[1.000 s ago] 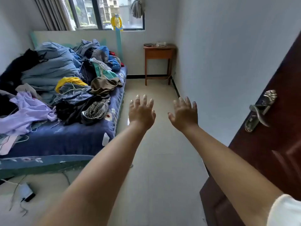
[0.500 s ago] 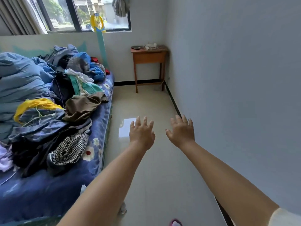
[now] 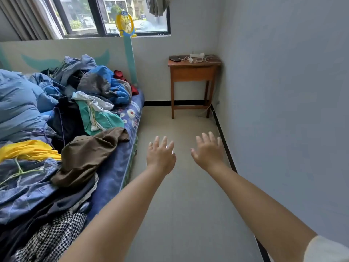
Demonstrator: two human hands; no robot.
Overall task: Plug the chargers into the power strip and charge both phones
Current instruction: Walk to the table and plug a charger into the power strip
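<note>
A small wooden table stands in the far right corner under the window. On its top lie a white power strip, a white charger with tangled white cables and a dark phone. A second phone cannot be made out at this distance. My left hand and my right hand are stretched out ahead over the floor, palms down, fingers apart, both empty and well short of the table.
A bed heaped with clothes and a blue quilt fills the left side. The grey wall runs along the right. A pale tiled floor strip leads between them to the table. A yellow fan on a teal pole stands by the bed's head.
The view has advanced into the room: the door at the right has dropped out of sight and the table appears larger and closer. Both hands stay outstretched and empty.
</note>
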